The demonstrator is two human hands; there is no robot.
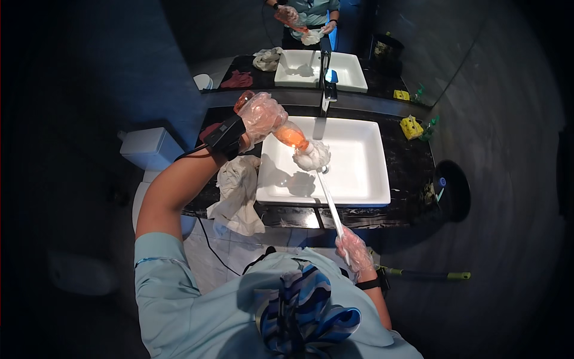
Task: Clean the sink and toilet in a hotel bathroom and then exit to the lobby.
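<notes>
In a clear plastic glove, my left hand point(264, 117) grips an orange translucent bottle point(290, 135), tilted neck-down over the sink. The bottle's mouth meets the fluffy white head of a toilet brush point(316, 156). My right hand point(354, 251), gloved the same way, is closed around the lower end of the brush's long white handle point(331, 197). The brush head hangs above the white rectangular basin point(358, 166), and its shadow falls on the basin's left side. Whether liquid is leaving the bottle I cannot tell.
A crumpled off-white cloth point(237, 193) drapes over the black counter point(408, 179) left of the basin. Behind stand a black faucet point(329, 89) and a mirror. At right are a yellow pack point(410, 127), a green pump bottle point(430, 127) and a black bin point(455, 193). A white toilet point(150, 148) stands left.
</notes>
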